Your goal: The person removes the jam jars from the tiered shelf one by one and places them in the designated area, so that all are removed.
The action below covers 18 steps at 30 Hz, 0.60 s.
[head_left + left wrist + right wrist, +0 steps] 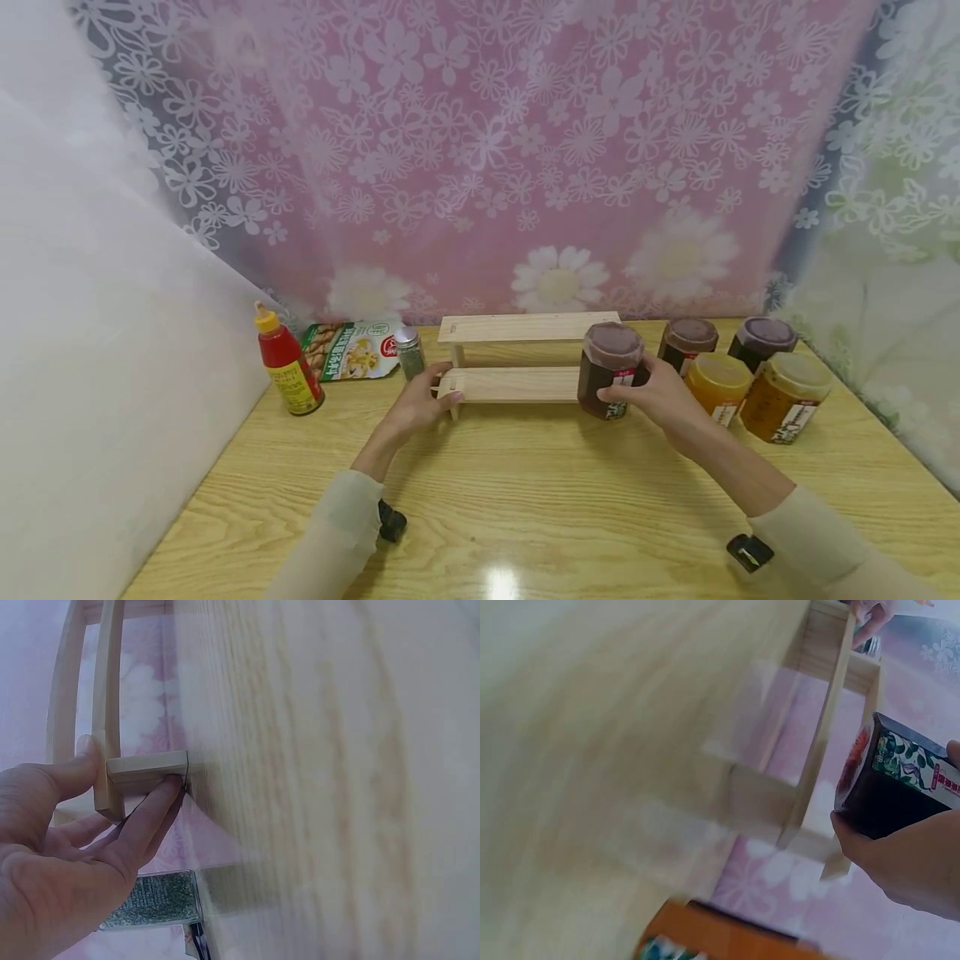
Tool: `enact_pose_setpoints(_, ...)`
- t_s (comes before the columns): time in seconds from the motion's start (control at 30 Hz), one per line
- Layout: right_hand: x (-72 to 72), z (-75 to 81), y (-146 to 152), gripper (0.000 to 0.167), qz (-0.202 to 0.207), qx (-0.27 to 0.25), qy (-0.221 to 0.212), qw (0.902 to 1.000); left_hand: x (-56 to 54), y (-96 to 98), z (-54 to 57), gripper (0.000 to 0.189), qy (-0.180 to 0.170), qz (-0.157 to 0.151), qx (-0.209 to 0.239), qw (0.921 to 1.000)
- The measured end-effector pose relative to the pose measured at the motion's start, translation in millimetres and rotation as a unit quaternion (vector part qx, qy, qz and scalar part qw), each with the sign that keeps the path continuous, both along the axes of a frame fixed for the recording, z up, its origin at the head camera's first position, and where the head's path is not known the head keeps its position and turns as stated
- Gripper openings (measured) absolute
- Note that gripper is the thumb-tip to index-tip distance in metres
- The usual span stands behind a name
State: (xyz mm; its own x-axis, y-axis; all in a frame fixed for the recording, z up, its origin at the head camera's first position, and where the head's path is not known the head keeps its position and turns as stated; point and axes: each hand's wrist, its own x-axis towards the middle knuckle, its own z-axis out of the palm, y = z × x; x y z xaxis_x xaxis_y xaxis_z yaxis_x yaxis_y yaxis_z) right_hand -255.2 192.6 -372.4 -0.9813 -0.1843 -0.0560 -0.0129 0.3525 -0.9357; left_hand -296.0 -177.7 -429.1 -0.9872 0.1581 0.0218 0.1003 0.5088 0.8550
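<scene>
A two-tier wooden rack (517, 383) stands on the table. My left hand (416, 406) grips the left end of its lower tier; in the left wrist view the thumb lies on the board's edge and fingers reach behind the leg (150, 763). With my right hand (663, 396) I hold a dark jar (592, 379) with a brownish-purple lid, fingers and thumb around its sides. In the head view the jar overlaps the right end of the lower tier. The right wrist view shows the jar's labelled side (915, 761) and its base tilted into view, lifted off the table.
Right of the rack are two dark jars (686, 335) (763, 337), a yellow-lidded jar (716, 379) and an amber jar (783, 400). On the left stand a red sauce bottle (291, 367) and a spice shaker (409, 354), with a seasoning packet (352, 350) lying between. A floral curtain (487, 167) hangs behind.
</scene>
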Motion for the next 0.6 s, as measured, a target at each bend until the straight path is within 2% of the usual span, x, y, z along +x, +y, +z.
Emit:
enact_pose_setpoints(0.17,13.3,-9.1,28.5,0.104,-0.008,0.039,-0.014,0.9991,0.0,0.4,-0.8,0.060,-0.001,0.002,-0.003,1.0000)
enact_pose_setpoints(0.37,27.7,-21.9,59.2,0.104,0.001,0.073,-0.011,0.9973,2.4,1.0,-0.5,0.061,-0.005,0.000,-0.004,1.0000)
enact_pose_setpoints(0.6,41.2,-28.0,88.6,0.109,0.001,0.112,-0.028,0.9934,0.1,0.0,-0.6,0.061,-0.005,0.005,-0.004,1.0000)
